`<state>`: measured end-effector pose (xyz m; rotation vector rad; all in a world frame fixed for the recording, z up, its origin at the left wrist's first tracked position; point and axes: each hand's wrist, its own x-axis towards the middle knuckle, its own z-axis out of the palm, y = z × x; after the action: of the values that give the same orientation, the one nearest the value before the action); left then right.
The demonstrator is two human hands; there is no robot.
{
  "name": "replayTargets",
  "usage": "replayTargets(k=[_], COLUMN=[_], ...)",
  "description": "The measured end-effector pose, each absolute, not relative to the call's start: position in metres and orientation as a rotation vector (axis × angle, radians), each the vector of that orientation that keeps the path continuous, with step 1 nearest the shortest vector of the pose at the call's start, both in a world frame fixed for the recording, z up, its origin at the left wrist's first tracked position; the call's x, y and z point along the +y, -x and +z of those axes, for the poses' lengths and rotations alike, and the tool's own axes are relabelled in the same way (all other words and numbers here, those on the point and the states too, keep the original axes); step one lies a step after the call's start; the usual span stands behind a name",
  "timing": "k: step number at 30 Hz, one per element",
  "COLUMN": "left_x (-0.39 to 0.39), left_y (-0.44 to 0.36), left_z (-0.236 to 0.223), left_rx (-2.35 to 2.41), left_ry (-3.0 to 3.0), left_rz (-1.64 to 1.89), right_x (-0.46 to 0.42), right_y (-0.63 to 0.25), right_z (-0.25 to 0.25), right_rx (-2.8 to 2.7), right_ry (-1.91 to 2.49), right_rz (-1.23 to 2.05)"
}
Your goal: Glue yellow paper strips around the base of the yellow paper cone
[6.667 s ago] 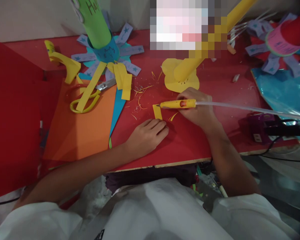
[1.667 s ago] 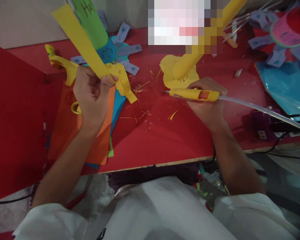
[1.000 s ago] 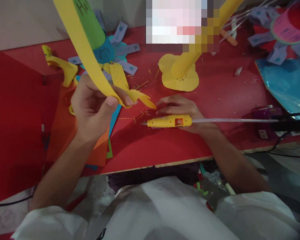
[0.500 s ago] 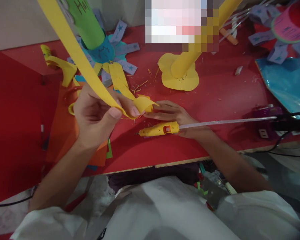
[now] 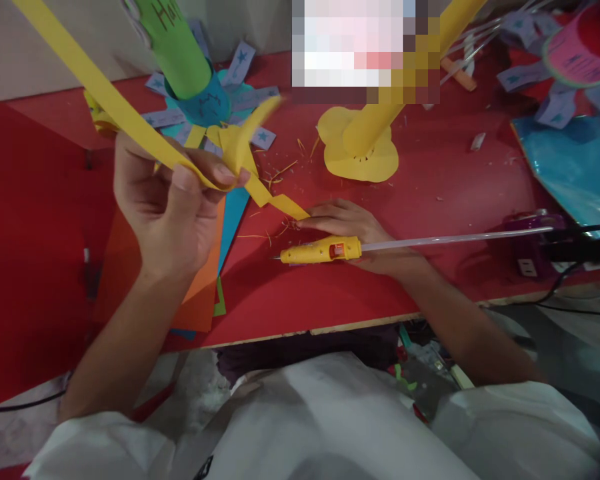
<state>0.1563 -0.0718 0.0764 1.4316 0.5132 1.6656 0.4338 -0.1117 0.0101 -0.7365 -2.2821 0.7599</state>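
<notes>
Yellow strip (image 5: 107, 100) and left hand (image 5: 165, 207) have just drawn leftward, away from our right hand (image 5: 355, 230), which we take as parting the strip from the other yellow paper (image 5: 289, 206). We pinch it between left thumb and fingers, one end slanting up leftward, the other (blurred) curling upward. Our right fingers stretch close together, touching that paper; the hand also holds the yellow glue gun (image 5: 320, 251), its grip hidden.

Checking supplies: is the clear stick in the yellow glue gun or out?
Partly in: the clear stick projects from the yellow glue gun's rear.
</notes>
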Motion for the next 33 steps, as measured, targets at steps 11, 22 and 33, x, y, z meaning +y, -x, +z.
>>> replayTargets(k=[11,22,33], left_x=[-0.046,-0.065,-0.08], left_y=[-0.137,-0.146,-0.156], left_z=[0.043,0.033,0.049], left_rx=[0.751,0.961,0.97], left_ry=[-1.811,-2.143,-2.293], left_rz=[1.566,0.963,0.939], right_x=[-0.118,-0.119,-0.118], right_y=[-0.433,-0.431,-0.434], right_z=[0.018,0.024,0.01], right_rx=[-2.152,-2.125,-2.205], right_ry=[0.844,0.721,0.687], right_rz=[0.849,0.93,0.968])
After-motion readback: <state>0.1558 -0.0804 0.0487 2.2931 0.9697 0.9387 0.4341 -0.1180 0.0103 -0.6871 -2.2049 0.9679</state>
